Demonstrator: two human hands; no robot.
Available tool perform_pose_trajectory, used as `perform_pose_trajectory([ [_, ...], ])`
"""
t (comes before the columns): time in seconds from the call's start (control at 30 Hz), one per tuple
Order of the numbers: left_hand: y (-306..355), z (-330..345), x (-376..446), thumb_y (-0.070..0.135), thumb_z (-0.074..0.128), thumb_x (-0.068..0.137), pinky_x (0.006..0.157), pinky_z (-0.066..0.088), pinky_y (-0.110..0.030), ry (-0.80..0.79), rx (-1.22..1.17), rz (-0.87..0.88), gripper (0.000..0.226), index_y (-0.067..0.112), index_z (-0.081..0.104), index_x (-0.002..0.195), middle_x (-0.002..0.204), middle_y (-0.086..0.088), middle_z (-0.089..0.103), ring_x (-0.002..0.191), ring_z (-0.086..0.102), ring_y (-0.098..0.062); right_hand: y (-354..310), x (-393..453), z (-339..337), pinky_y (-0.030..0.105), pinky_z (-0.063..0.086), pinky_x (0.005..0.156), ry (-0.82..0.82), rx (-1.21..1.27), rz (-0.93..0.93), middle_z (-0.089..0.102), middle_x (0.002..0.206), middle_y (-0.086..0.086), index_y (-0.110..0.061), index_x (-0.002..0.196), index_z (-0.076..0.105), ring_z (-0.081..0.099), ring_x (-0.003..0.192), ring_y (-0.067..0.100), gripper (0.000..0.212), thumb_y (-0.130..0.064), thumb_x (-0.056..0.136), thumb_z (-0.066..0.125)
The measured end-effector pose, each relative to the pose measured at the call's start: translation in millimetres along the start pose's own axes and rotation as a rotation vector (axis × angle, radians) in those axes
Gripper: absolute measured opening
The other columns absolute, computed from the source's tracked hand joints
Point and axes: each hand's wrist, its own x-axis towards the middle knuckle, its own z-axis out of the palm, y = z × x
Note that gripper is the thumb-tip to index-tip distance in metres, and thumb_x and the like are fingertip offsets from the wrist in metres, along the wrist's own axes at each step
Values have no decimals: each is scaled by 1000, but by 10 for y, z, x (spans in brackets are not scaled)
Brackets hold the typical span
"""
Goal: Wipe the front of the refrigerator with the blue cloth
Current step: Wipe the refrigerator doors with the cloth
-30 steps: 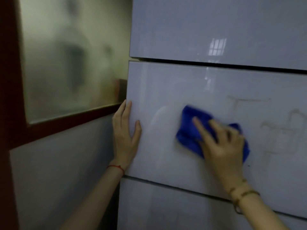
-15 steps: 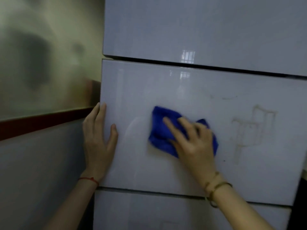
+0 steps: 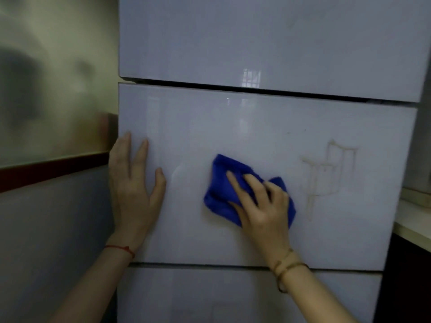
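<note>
The refrigerator [image 3: 256, 127] fills the view with glossy pale grey door panels stacked one above another. On the middle panel lies a bunched blue cloth [image 3: 221, 185], pressed flat under my right hand [image 3: 261, 206], whose fingers spread over it. Flat and open against the left edge of the same panel rests my left hand [image 3: 133, 187], holding nothing. To the right of the cloth, a faint brownish line-shaped stain [image 3: 326, 173] marks the panel.
A frosted glass pane [image 3: 53, 89] with a dark red frame [image 3: 53, 169] stands left of the refrigerator, above a grey wall. At the right edge a pale countertop [image 3: 415, 220] juts out beside the fridge over a dark cabinet.
The view has swung right, so the refrigerator's right edge and countertop now show. My right hand and the cloth stay on the middle panel; my left hand stays at its left edge.
</note>
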Motion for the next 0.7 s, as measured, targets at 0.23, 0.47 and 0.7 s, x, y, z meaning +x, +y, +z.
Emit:
perform_pose_trajectory([
  [0.23,354,222,172,22,50,98,119,29,-53,-9,-13,60,50,5,42,144,153,-17,36,145,30,-33,971,725,-60,41,42,84,144,-88,456,51,131,10,-21,136,52,50,97,35,39,-33,101,42],
  [0.47,325,289,132,23,47,98,121,24,-53,29,17,80,51,6,41,145,154,-17,35,146,29,-34,466,-216,-88,41,41,79,11,-35,101,49,127,2,-22,131,59,46,91,28,37,-38,101,43],
  [0.7,337,287,118,23,47,98,121,25,-52,39,9,73,50,6,41,145,154,-17,36,145,29,-34,1470,418,-205,35,35,89,177,-92,622,53,131,12,-19,136,53,49,100,33,39,-31,99,44],
])
